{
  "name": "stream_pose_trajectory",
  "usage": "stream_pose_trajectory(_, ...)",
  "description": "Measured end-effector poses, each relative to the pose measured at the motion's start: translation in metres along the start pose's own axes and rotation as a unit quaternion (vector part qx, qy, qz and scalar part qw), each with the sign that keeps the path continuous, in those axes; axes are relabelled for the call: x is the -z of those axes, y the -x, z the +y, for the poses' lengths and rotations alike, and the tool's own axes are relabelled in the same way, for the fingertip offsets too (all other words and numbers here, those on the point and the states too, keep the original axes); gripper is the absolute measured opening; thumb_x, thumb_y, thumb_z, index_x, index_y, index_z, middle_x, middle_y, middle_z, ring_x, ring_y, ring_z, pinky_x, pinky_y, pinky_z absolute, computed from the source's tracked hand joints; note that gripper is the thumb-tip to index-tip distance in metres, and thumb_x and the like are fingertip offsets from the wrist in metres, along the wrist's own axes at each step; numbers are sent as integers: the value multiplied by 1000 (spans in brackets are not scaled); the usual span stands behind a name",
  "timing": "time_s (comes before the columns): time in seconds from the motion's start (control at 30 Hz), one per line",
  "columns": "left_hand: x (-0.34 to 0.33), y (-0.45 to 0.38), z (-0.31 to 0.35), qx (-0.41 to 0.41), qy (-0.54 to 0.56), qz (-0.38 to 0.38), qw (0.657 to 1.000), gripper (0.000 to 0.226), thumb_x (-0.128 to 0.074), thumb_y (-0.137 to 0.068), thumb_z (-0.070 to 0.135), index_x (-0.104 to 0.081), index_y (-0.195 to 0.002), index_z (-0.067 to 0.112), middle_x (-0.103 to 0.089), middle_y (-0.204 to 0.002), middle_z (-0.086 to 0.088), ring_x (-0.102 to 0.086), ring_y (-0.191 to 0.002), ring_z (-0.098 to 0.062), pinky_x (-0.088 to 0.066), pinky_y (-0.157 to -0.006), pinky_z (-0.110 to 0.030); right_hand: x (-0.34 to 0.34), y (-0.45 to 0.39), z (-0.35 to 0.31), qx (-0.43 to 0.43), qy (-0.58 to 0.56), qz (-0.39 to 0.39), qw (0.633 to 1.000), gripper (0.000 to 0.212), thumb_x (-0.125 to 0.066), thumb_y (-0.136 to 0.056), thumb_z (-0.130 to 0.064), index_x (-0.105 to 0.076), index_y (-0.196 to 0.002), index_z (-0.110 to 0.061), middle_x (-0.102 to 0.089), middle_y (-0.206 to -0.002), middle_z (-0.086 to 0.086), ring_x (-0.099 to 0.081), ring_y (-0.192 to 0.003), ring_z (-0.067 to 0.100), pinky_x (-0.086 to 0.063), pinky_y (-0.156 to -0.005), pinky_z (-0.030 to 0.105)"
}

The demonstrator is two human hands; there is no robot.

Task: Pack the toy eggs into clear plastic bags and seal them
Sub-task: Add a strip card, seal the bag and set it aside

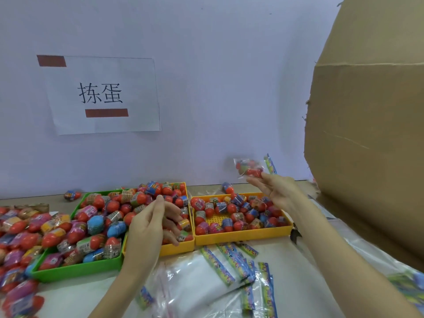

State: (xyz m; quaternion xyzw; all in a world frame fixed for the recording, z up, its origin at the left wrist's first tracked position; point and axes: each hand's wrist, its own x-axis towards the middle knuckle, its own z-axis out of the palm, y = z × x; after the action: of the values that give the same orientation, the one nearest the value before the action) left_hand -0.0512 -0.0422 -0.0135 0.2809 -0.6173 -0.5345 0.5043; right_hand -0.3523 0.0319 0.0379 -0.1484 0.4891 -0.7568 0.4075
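Clear plastic: a filled bag (pixel 249 167) with toy eggs inside sits at the fingertips of the right hand (pixel 278 191), raised above the table in front of the pale wall (pixel 206 88).
Right hand: fingers spread loosely, only the tips touching the bag's lower edge; whether they pinch it cannot be told.
Left hand: the left hand (pixel 149 222) hangs over the middle yellow tray (pixel 181 247), fingers curled part-way, nothing seen in its grasp.
Toy eggs: heaped in the green tray (pixel 75 271), in the middle yellow tray, and more thinly in the right yellow tray (pixel 243 237), whose grid floor shows bare at the centre; loose eggs (pixel 16 228) spill over the table's left side.
Stray eggs: one egg (pixel 72 195) lies by the wall behind the green tray, another egg (pixel 227 188) behind the right tray.
Empty bags: a pile of flat clear bags (pixel 206 278) with coloured header strips lies on the near table, just in front of the trays.
Edges: the three trays stand side by side, touching or nearly so.
Open room: air above the trays and before the wall is free.
In the way: a tall cardboard box (pixel 371 134) walls off the right side, close beside the right forearm.
Wall sign: a taped paper sheet (pixel 102 95) with printed characters.
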Motion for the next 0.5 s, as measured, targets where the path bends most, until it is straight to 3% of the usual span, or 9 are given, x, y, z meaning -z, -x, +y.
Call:
stream_pose_trajectory(0.1, -1, 1, -1, -14, -7, -12, 1000, 50, -46, -105, 40, -76, -81, 8, -71, -74, -16, -64, -57, -31, -53, -41, -32, 10, -28, -4, -43, -6, 19, 999, 28, -48, -107, 5, -52, -133, 16, -76, -96, 31, -80, -77, 30, -63, -59, 26)
stream_pose_trajectory(0.2, 0, 1, 1, -19, -24, -24, 999, 50, -45, -104, 42, -78, -76, 16, -71, -73, -13, -64, -56, -28, -53, -42, -30, 22, -51, -5, -50, -74, 58, 994, 42, -44, -108, 6, -43, -150, 8, -67, -126, 32, -78, -90, 29, -63, -56, 28)
stream_pose_trajectory(0.27, 0, 0, 4, -21, -34, -27, 999, 49, -44, -104, 43, -78, -76, 20, -72, -73, -12, -66, -57, -29, -53, -43, -30, 30, -64, -3, -24, -156, 91, 983, 44, -43, -108, 8, -41, -152, 8, -58, -143, 29, -70, -115, 29, -64, -76, 27)
stream_pose_trajectory(0.37, 1, 1, 6, -21, -39, -27, 999, 49, -44, -105, 43, -78, -77, 22, -72, -73, -12, -67, -57, -30, -53, -43, -28, 40, -70, 8, -14, -220, 109, 969, 48, -41, -108, 8, -36, -156, 6, -43, -158, 24, -51, -143, 32, -46, -115, 31)
stream_pose_trajectory(0.5, 0, 2, 8, -21, -39, -31, 999, 49, -45, -104, 44, -78, -77, 21, -72, -73, -12, -66, -57, -29, -53, -43, -28, 44, -78, 17, 88, -209, 186, 956, 44, -42, -99, 20, -47, -141, 7, -38, -161, 22, -44, -147, 34, -41, -120, 38)
